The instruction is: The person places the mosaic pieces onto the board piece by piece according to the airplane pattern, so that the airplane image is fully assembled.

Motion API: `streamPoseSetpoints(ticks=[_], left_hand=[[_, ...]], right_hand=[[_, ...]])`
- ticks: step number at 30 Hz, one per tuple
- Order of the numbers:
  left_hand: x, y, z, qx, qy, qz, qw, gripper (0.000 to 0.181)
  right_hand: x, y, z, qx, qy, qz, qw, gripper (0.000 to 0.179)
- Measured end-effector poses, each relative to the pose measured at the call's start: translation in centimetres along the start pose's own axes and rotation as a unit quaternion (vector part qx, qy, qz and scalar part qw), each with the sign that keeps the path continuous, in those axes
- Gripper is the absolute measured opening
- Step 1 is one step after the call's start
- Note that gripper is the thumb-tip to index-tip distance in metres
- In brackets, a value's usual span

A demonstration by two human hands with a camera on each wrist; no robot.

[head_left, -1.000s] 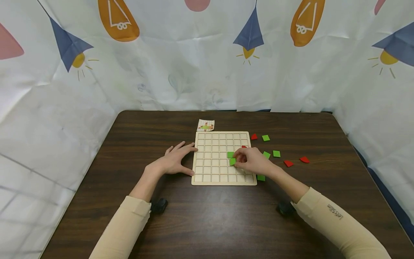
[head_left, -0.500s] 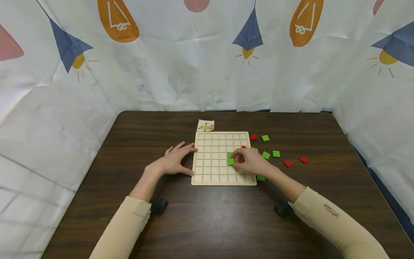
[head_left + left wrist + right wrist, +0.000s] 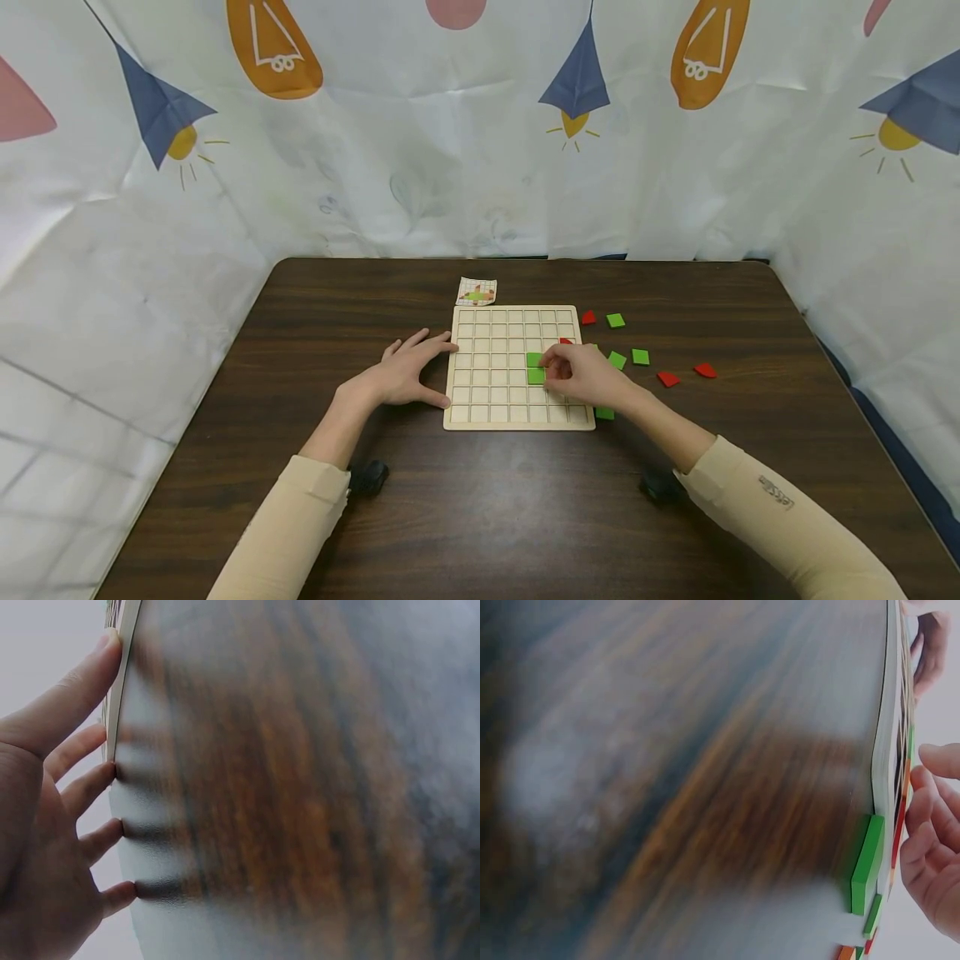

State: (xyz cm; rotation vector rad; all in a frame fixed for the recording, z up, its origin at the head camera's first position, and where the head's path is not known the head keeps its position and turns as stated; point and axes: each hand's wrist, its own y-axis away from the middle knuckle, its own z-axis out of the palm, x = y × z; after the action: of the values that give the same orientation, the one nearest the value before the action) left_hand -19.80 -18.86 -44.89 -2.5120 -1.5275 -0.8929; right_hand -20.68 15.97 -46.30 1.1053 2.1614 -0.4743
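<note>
A pale wooden grid board (image 3: pixel 487 398) lies on the dark table. Two green square tiles, an upper one (image 3: pixel 534 359) and a lower one (image 3: pixel 536 377), sit in neighbouring cells, one below the other. My right hand (image 3: pixel 588 372) is over the board's right part, its loosely bent fingertips beside these tiles. In the right wrist view, nothing shows between the thumb (image 3: pixel 941 760) and the fingers. A red piece (image 3: pixel 566 341) peeks out behind this hand. Spread along the board's left edge, my left hand (image 3: pixel 397 372) touches it with thumb and fingertips.
A small card (image 3: pixel 477 291) with a printed coloured pattern lies behind the board. Right of the board are several loose green squares (image 3: pixel 641 357) and red pieces (image 3: pixel 706 370). One green tile (image 3: pixel 604 413) lies against the board's right edge. A patterned cloth hangs behind.
The lower green tile has shifted left, from slightly askew to lined up under the upper one. My right hand moved left with it, then slightly back right. The left hand stays put.
</note>
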Motion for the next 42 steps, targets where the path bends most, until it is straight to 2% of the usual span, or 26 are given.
streamPoseSetpoints(ticks=[15, 21, 34, 42], left_hand=[[-0.2, -0.1, 0.1, 0.001, -0.002, -0.002, 1.0, 0.093], [-0.2, -0.1, 0.1, 0.004, 0.001, -0.001, 1.0, 0.093], [-0.1, 0.0, 0.0, 0.001, 0.0, -0.003, 1.0, 0.093], [-0.1, 0.0, 0.0, -0.001, -0.002, -0.004, 1.0, 0.092]], right_hand=[[0.8, 1.2, -1.0, -0.014, -0.02, 0.009, 0.9997, 0.018], [1.2, 1.9, -1.6, -0.002, -0.015, 0.027, 0.9995, 0.017], [2.5, 3.5, -3.2, 0.019, -0.032, 0.033, 0.9988, 0.016], [3.6, 4.2, -4.3, 0.037, -0.021, 0.07, 0.9967, 0.016]])
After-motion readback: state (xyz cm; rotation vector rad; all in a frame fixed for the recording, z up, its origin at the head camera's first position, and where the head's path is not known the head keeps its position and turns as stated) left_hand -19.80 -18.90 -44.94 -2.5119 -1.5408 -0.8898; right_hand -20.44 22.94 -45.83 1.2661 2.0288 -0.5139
